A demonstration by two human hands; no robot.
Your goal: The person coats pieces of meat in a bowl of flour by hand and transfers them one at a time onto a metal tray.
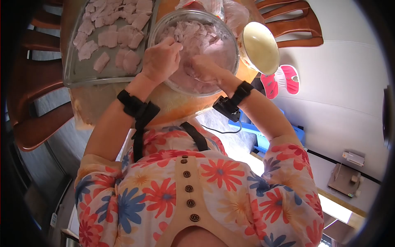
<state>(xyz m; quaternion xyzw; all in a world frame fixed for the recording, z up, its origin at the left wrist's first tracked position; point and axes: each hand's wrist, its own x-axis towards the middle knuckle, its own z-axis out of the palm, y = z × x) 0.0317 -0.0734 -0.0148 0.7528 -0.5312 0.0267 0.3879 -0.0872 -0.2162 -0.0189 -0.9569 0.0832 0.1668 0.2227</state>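
Meat [195, 33] lies in the bowl [232, 45], just beyond your fingers. Left hand [159, 59] pinches narrow, right hand [205, 69] curls; you cannot tell what either grips. Slices should handle light, limp, slippery: grasp by one edge.

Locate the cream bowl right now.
Head view, upper right: the cream bowl is immediately right of the large bowl, near the table's right edge, just below the right-hand chair.
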